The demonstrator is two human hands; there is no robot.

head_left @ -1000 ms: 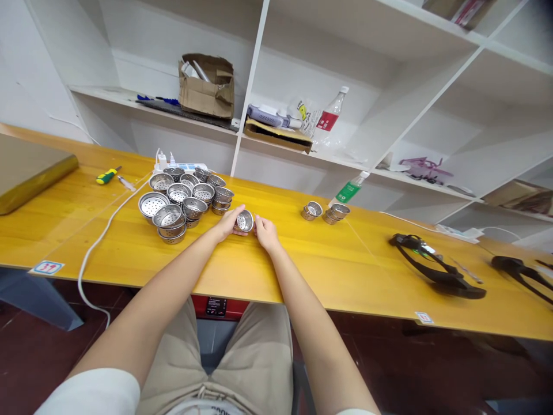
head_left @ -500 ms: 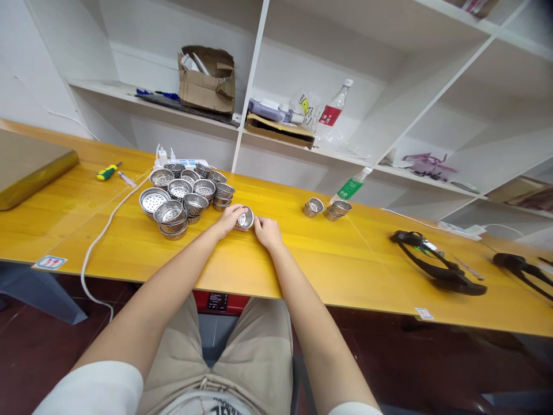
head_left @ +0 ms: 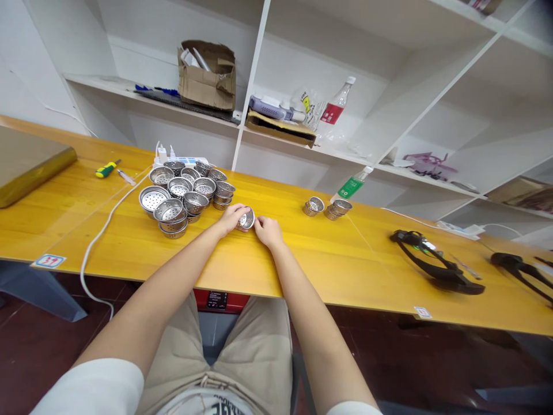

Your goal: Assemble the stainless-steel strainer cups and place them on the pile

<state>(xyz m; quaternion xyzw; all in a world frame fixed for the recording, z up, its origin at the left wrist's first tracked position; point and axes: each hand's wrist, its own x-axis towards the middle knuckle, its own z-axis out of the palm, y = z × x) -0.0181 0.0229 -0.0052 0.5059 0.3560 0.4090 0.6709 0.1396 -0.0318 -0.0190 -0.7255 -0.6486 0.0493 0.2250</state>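
My left hand (head_left: 231,219) is closed round a small perforated metal cup (head_left: 246,218), which tilts with its opening toward the right. My right hand (head_left: 268,231) is at the cup's right edge, fingers curled in; whatever it may grip is too small to see. Left of my hands stands a group of several similar metal cups (head_left: 180,187), some stacked. Farther right on the table are a metal cup (head_left: 314,206) and a short stack of cups (head_left: 339,209), beside a bottle with a green label (head_left: 352,185).
The yellow table (head_left: 246,262) carries a power strip (head_left: 190,162), white cable (head_left: 103,230), screwdriver (head_left: 106,169) and black headsets (head_left: 436,262). Behind it, white shelves hold a cardboard box (head_left: 207,78) and a red-labelled bottle (head_left: 336,104). A metallic slab (head_left: 34,164) lies at far left.
The cup in my left hand has turned slightly, and both hands stay in nearly the same place. The view has shifted a little.
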